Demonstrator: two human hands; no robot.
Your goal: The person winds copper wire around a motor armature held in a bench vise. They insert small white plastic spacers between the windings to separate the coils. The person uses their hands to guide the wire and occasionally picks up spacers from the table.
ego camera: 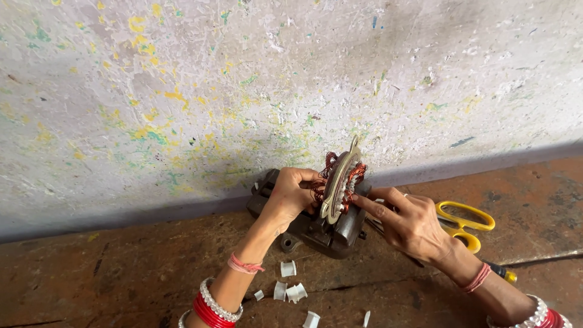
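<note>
At frame centre, head view: stator (341, 179) with copper windings stands on edge, clamped in a dark bench vise (322, 229) on a brown worktop (121, 273) against a paint-spattered wall (243, 79).

Left hand (290, 195) at 9 o'clock of the stator, fingers curled round its rim and the windings, holding it. Right hand (408, 223) at 3 o'clock, index finger extended and touching the stator's lower edge, other fingers loosely bent; can't tell whether it pinches anything.

Yellow-handled scissors (464, 222) lie at 3 o'clock, just behind the right hand, partly hidden by it. Tool with yellow-black handle (503, 272) pokes out under the right wrist at 4 o'clock.

White paper scraps (288, 290) scattered at 6 o'clock of the vise, between the two forearms. Red and white bangles on both wrists.
</note>
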